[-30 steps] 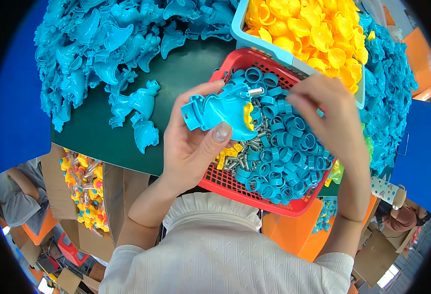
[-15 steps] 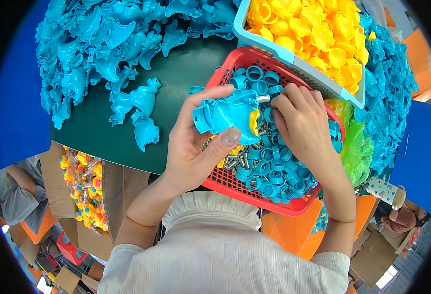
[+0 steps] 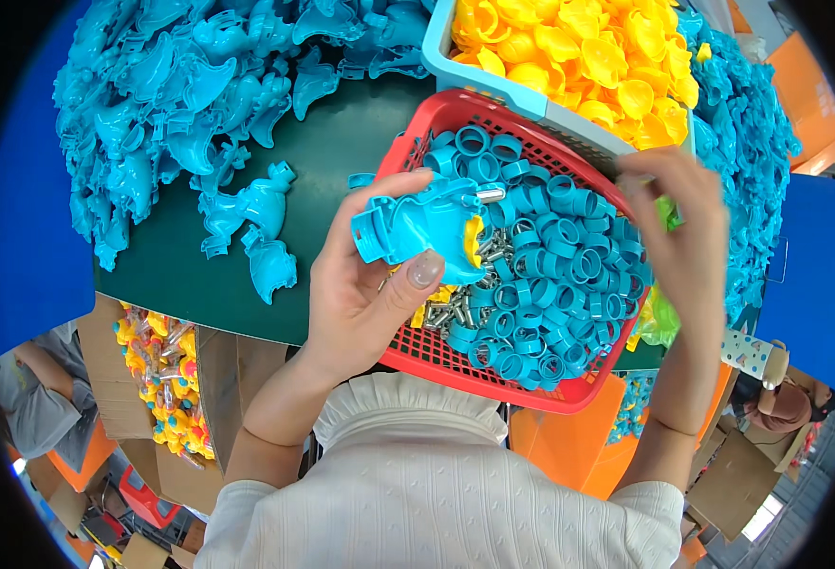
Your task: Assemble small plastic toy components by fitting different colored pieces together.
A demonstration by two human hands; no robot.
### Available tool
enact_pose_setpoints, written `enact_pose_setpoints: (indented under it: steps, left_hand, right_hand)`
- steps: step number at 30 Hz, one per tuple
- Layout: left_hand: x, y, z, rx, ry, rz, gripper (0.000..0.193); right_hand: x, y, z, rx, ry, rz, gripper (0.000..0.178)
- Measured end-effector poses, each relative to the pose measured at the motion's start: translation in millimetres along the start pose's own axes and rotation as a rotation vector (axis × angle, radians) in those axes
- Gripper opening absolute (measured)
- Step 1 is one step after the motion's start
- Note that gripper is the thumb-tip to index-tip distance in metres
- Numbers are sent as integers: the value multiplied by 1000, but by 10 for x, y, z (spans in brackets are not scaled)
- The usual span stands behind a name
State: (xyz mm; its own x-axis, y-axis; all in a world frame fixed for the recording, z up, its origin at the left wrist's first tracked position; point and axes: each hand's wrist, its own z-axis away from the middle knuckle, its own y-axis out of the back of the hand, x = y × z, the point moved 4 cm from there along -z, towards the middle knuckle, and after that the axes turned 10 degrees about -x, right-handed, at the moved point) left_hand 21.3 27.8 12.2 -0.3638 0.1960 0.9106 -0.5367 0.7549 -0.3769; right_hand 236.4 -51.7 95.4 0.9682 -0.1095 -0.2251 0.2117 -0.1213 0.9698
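Observation:
My left hand (image 3: 356,284) grips a blue plastic shell (image 3: 422,228), thumb in front and fingers behind. A yellow piece (image 3: 474,242) sits at the shell's right end, and a shiny metal pin (image 3: 491,193) sticks out beside it. The shell is held above the left side of a red basket (image 3: 569,398). Blue plastic rings (image 3: 555,284) fill much of that basket, with small metal pins (image 3: 451,311) at its left. My right hand (image 3: 678,213), smeared by motion, is over the basket's right rim, near the yellow parts' tub; whether it holds anything cannot be made out.
A heap of blue shells (image 3: 171,104) covers the table's far left, with several loose shells (image 3: 261,204) nearer. Behind the basket stands a light-blue tub (image 3: 484,81) of yellow parts (image 3: 579,57). More blue pieces (image 3: 745,190) pile up at right. A cardboard box (image 3: 237,379) stands at lower left.
My right hand has lifted from the rings beside the shell and swung right to the basket's far right rim. My left hand still holds the shell, nearly in place.

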Motion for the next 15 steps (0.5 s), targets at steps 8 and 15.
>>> enact_pose_setpoints:
  steps: [8,15]
  left_hand:
    - [-4,-27,-1,2,40,41,51]
    - [-22,-20,-20,22,18,-42,51]
  right_hand:
    - [1080,469,325,237,-440,156,14]
    - [368,278,287,133,-156,162,14]
